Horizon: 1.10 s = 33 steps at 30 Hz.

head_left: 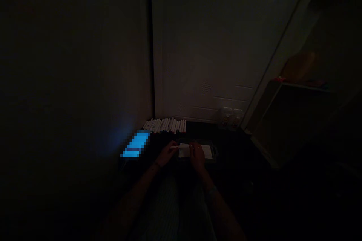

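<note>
White stick [182, 146] runs crosswise from left hand [167, 152] to right hand [198, 154], both pinching it (neither hand nearer), over white sheet [207, 152].

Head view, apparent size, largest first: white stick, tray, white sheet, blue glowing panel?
1. Tray
2. Blue glowing panel and white sheet: too alike to rank, sheet partly hidden
3. White stick

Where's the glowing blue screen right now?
In the head view, the glowing blue screen is left of centre, beside the left-hand wall. It lies left of the left hand, just nearer than the row of white pens.
</note>
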Each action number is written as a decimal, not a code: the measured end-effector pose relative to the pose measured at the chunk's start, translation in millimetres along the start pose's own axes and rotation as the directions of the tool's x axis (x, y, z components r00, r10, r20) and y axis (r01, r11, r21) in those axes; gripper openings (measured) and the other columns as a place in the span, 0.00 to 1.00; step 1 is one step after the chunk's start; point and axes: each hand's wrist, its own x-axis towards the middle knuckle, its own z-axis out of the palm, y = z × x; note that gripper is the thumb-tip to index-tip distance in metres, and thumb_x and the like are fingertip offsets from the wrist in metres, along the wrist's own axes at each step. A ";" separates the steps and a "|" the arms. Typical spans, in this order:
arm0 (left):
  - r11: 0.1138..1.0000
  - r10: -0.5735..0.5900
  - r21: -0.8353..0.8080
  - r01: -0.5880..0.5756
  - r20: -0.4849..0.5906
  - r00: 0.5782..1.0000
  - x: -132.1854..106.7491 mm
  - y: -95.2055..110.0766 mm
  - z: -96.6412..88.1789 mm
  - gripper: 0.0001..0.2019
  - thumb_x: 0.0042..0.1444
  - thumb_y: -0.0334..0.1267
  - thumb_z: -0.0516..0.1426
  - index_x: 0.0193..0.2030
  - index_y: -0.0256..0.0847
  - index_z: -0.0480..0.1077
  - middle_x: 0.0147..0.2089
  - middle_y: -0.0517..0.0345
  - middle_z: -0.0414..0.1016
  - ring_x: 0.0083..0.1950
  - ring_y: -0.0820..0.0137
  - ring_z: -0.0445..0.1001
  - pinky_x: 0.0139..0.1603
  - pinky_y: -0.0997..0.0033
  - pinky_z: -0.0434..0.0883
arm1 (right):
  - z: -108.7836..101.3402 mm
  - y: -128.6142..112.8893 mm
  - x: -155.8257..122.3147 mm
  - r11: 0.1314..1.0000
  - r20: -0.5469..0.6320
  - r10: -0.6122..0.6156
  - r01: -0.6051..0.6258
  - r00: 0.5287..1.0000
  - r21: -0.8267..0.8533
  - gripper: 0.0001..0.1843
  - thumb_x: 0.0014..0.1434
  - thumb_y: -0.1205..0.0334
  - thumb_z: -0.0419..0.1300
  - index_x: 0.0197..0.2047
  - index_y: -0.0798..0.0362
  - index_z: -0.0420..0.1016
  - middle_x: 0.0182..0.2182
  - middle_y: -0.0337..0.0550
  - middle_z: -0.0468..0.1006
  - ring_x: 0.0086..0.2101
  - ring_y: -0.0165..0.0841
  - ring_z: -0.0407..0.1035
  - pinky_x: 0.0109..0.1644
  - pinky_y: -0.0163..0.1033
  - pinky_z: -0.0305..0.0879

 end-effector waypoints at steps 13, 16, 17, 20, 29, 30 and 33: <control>0.992 -0.061 -0.112 0.053 -0.067 0.996 8.1 -11.9 -2.4 0.16 0.47 0.50 0.50 0.32 0.39 0.68 0.32 0.60 0.71 0.36 0.70 0.68 0.40 0.72 0.65 | 5.2 -0.8 0.9 0.956 0.079 0.033 -0.008 0.996 -0.294 0.20 0.63 0.60 0.36 0.36 0.55 0.68 0.33 0.47 0.71 0.37 0.34 0.63 0.41 0.38 0.52; 0.991 -0.076 -0.115 0.067 -0.069 0.995 8.4 -12.3 -2.6 0.16 0.47 0.49 0.50 0.35 0.40 0.68 0.35 0.59 0.72 0.39 0.68 0.68 0.42 0.71 0.65 | 5.7 -1.2 1.2 0.945 0.068 0.041 -0.017 0.997 -0.326 0.19 0.63 0.60 0.37 0.36 0.54 0.67 0.33 0.47 0.71 0.37 0.34 0.63 0.41 0.39 0.51; 0.991 -0.075 -0.112 0.068 -0.060 0.995 8.5 -12.7 -2.6 0.16 0.47 0.49 0.50 0.35 0.40 0.69 0.35 0.59 0.72 0.40 0.68 0.69 0.42 0.71 0.65 | 6.2 -1.0 1.3 0.943 0.059 0.047 -0.025 0.997 -0.332 0.19 0.63 0.60 0.37 0.36 0.54 0.67 0.33 0.47 0.71 0.37 0.35 0.63 0.40 0.39 0.51; 0.993 -0.059 -0.100 0.057 -0.018 0.998 8.8 -14.2 -2.6 0.17 0.47 0.49 0.50 0.35 0.39 0.70 0.35 0.57 0.73 0.39 0.68 0.69 0.41 0.71 0.65 | 7.6 0.3 1.8 0.941 0.027 0.077 -0.063 0.997 -0.333 0.19 0.63 0.59 0.37 0.36 0.54 0.66 0.32 0.47 0.71 0.36 0.34 0.63 0.39 0.38 0.52; 0.998 -0.042 -0.052 0.041 -0.021 0.999 10.1 -18.1 -2.4 0.17 0.48 0.49 0.50 0.32 0.39 0.71 0.34 0.58 0.74 0.39 0.67 0.70 0.45 0.68 0.64 | 11.0 4.0 2.1 0.948 0.017 0.105 -0.095 0.994 -0.305 0.18 0.63 0.58 0.36 0.36 0.53 0.65 0.32 0.46 0.70 0.35 0.34 0.63 0.38 0.37 0.52; 0.998 -0.039 -0.059 0.038 -0.024 0.999 9.9 -17.5 -2.6 0.17 0.48 0.49 0.50 0.32 0.39 0.71 0.34 0.57 0.75 0.40 0.67 0.70 0.46 0.68 0.64 | 11.8 4.4 2.0 0.945 0.009 0.104 -0.096 0.995 -0.314 0.18 0.64 0.59 0.36 0.36 0.53 0.65 0.32 0.46 0.70 0.35 0.34 0.63 0.38 0.37 0.52; 0.996 -0.056 -0.066 0.054 -0.023 0.998 8.9 -15.0 -4.0 0.17 0.49 0.49 0.49 0.32 0.39 0.71 0.34 0.57 0.74 0.40 0.67 0.70 0.45 0.69 0.64 | 13.4 5.2 1.6 0.942 0.003 0.099 -0.093 0.995 -0.323 0.18 0.64 0.60 0.36 0.35 0.53 0.65 0.31 0.45 0.70 0.35 0.34 0.63 0.38 0.37 0.52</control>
